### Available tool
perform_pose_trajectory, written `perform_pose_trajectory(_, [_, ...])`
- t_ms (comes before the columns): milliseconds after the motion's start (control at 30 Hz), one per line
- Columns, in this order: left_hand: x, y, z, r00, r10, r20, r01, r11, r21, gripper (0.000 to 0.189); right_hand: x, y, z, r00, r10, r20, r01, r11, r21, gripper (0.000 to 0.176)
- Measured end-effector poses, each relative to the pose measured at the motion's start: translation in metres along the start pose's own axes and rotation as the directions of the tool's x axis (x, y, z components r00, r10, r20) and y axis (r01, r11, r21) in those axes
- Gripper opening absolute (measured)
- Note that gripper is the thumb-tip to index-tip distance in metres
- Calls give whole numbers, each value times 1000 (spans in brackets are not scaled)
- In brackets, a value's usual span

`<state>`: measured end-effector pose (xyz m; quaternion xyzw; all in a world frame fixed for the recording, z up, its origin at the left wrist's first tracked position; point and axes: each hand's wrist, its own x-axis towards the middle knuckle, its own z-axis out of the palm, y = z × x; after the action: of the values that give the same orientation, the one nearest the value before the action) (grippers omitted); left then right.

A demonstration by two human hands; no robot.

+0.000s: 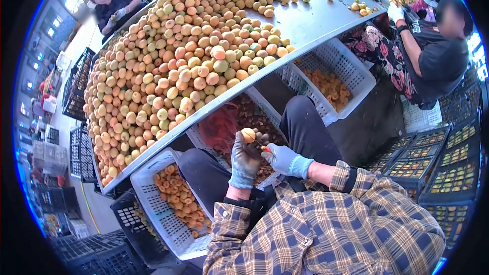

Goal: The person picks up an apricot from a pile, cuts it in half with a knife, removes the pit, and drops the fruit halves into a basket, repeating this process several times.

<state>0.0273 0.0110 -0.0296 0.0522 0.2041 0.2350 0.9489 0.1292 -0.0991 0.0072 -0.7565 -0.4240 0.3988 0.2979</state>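
Note:
My left hand (245, 159), in a grey, heavily stained glove, pinches an apricot (248, 135) between thumb and fingers above my lap. Close beside it, my right hand (283, 160) in a pale blue-grey glove grips a small knife (266, 148) by its red handle. The thin blade points toward the left palm and is partly hidden by the fingers. Under both hands, between my knees, a white crate holds brown apricot pits (265, 170) and a bunched red mesh bag (219, 126).
A metal table (318, 14) heaped with whole apricots (173, 66) rises in front. White crates of apricot halves stand left (153, 188) and right (356, 71) of my knees. Black crates (453, 168) are stacked at right. Co-workers sit at right (423, 46) and far left (109, 7).

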Motion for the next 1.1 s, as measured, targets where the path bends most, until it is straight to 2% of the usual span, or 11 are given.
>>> perform_pose_trajectory(433, [2,2,-3,996,-47,70,48,999,-4,43,-10,-8,-35,933,-294,-208,294,955,-32,44])
perform_pose_trajectory(533, [-11,-8,18,976,-187,108,177,980,95,36,0,-20,-48,871,-396,-292,354,916,-187,46])
perform_pose_trajectory(600, [-13,-10,16,967,-242,77,229,962,146,34,7,-15,-52,923,-376,-87,332,888,-317,52])
perform_pose_trajectory(767, [-5,-12,0,977,-140,159,36,849,527,35,7,3,-35,922,-365,-126,323,909,-264,50])
perform_pose_trajectory(833, [-7,-18,5,985,-101,139,20,871,490,35,6,3,-28,889,-363,-280,323,929,-180,46])
perform_pose_trajectory(900, [-9,-21,15,990,-117,85,105,986,128,37,9,4,-22,837,-437,-328,392,898,-199,42])
perform_pose_trajectory(933, [-2,-21,0,989,-134,-66,136,990,28,43,11,5,-20,846,-358,-395,423,902,89,42])
perform_pose_trajectory(967, [8,-14,-31,877,-229,422,321,933,-161,49,13,5,-19,861,-264,-435,437,821,367,41])
perform_pose_trajectory(1000, [9,-11,-26,847,-237,477,370,905,-208,51,7,-4,-30,985,-22,-170,147,613,776,31])
perform_pose_trajectory(1067, [8,-6,-19,818,-229,527,408,877,-253,53,7,-3,-36,995,-92,35,-3,328,945,29])
perform_pose_trajectory(1100, [6,-7,-17,929,-141,341,214,958,-188,54,2,-10,-38,986,-137,96,-57,267,962,30])
